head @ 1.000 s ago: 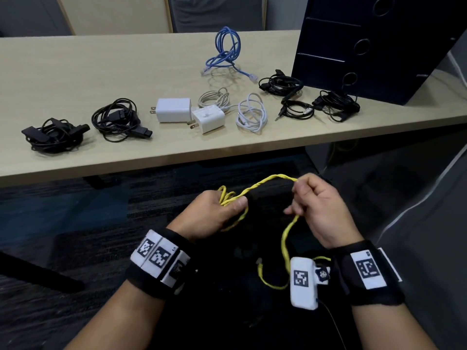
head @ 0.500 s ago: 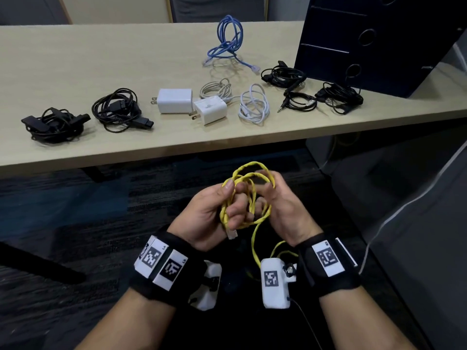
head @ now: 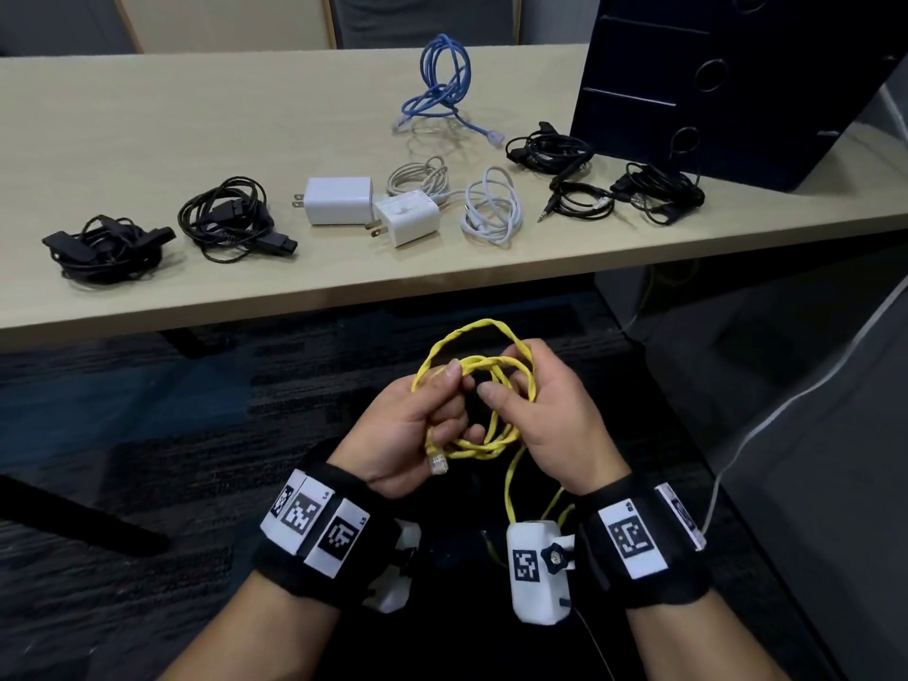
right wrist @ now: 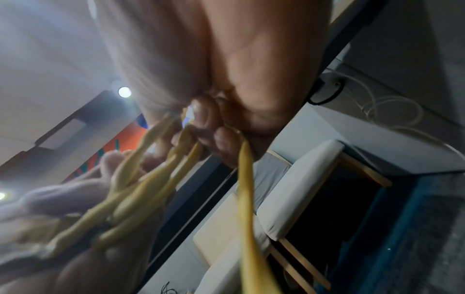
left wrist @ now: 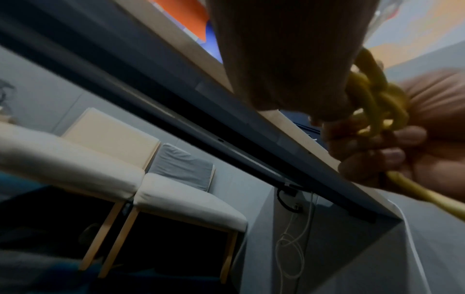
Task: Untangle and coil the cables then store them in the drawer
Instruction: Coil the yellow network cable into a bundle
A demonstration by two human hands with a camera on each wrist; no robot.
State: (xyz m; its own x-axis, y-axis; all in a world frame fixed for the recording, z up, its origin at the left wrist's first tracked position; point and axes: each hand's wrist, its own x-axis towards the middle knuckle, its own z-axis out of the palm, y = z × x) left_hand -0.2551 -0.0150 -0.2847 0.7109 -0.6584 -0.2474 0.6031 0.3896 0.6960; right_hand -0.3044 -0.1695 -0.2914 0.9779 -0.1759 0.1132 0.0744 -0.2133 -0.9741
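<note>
A yellow twisted cable (head: 474, 366) is looped into a small coil in front of me, below the table edge. My left hand (head: 422, 425) pinches the loops on their left side, and the cable's clear plug (head: 437, 463) hangs below that hand. My right hand (head: 545, 415) grips the right side of the coil, with the loose tail (head: 510, 489) dropping past the wrist. The left wrist view shows the yellow cable (left wrist: 372, 99) bunched between both hands; in the right wrist view the yellow strands (right wrist: 156, 179) are blurred. A dark drawer unit (head: 727, 81) stands on the table at the right.
On the table (head: 147, 115) lie two black cable bundles (head: 108, 248) at the left, two white chargers (head: 339, 199), white cables (head: 491, 208), a blue cable (head: 442, 81) and more black cables (head: 658, 194) beside the drawer unit. Chairs (left wrist: 176, 191) stand beyond the table.
A second ago the cable was stretched between hands held apart. The hands have come together and the cable now forms several loops held by both.
</note>
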